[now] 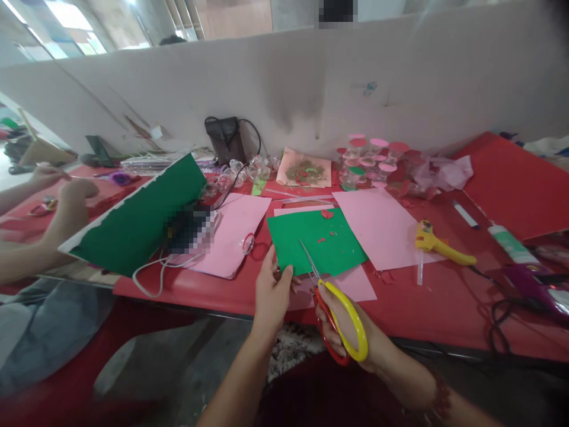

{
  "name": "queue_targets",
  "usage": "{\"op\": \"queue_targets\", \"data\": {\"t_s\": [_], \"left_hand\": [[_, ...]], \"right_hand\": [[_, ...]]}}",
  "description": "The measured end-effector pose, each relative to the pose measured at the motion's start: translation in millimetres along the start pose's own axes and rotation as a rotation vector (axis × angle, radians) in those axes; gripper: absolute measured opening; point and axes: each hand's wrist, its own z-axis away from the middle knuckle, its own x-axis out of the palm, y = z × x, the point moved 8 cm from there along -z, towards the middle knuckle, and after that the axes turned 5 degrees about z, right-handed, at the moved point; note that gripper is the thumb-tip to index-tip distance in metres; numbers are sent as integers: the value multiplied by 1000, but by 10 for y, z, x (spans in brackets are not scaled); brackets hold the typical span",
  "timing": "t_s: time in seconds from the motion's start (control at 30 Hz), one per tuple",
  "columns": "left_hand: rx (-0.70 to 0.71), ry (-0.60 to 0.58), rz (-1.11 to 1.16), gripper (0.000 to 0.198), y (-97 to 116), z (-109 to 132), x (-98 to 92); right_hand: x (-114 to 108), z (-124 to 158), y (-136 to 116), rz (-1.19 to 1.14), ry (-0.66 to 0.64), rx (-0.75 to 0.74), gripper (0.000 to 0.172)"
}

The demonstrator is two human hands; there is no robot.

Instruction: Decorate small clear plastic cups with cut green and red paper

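- Covering the surface (413,308): red sheet, well beyond the fingers.
- Green sheet (317,240): uncut, red scraps on it, edge pinched by left hand (271,296) fingers.
- Scissors (331,308): right hand (355,338) fingers through the handles, blades on the sheet just right of the left fingers.

count, head view: one pair of scissors (331,308), yellow and red handles. green sheets: two, one flat green sheet (316,240) and one propped green board (142,219). pink sheets: at least three, the largest pink sheet (382,228) on the right. one yellow glue gun (438,244). one black pouch (226,137). small pink-lidded jars (371,157): too crowded to count exactly.
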Motion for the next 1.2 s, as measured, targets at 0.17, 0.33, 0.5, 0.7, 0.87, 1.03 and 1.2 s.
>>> {"op": "queue_targets", "data": {"t_s": [0.17, 0.33, 0.5, 0.7, 0.87, 1.03, 1.2], "left_hand": [[-15, -9, -1, 73, 3, 18, -3], [-14, 9, -24, 76, -33, 50, -55], [-15, -13, -66, 76, -34, 67, -63], [-6, -24, -53, 77, 35, 42, -54], [-55, -60, 53, 68, 63, -27, 3], [-52, -36, 77, 62, 111, -58, 23], [-51, -56, 70, 64, 97, -108, -6]], "right_hand": [[15, 17, -74, -99, 79, 29, 54], [30, 56, -249, -136, 77, 8, 47], [48, 95, -322, 33, -4, 45, 59], [26, 68, -517, 140, -80, 54, 63], [0, -79, -502, -70, -45, 102, 61], [57, -234, -394, 114, 29, 65, 71], [138, -288, -403, 181, 34, 32, 69]]}}
